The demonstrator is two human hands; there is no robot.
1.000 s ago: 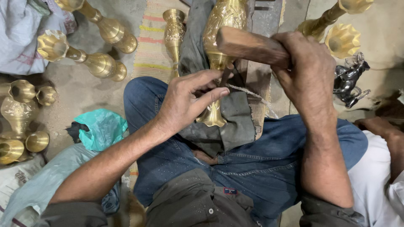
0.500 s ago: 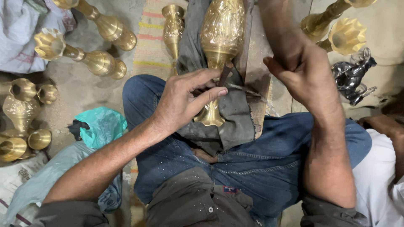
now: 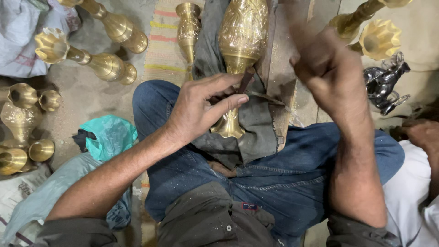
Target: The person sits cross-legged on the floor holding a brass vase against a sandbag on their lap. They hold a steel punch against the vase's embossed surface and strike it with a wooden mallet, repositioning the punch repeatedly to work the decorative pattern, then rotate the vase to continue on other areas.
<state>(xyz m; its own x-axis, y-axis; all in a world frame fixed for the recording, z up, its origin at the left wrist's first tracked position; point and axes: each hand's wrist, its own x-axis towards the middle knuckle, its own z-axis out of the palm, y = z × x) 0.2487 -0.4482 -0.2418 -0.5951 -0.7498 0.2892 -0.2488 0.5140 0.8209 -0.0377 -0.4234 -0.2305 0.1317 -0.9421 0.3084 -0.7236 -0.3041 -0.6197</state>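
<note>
Brass vase (image 3: 242, 41) lies on its side on a grey cloth (image 3: 256, 123) over your lap, foot toward you, mouth hidden. Your left hand (image 3: 201, 110) pinches a dark chisel (image 3: 246, 80) against its narrow stem. Your right hand (image 3: 329, 73) is raised and blurred; cannot tell its grip. More brass vases (image 3: 82, 55) lie on the floor at left, interiors dark.

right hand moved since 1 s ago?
Yes. The right hand has risen up-frame, now blurred beside the brass vase's upper body instead of low by the vase's foot.
</note>
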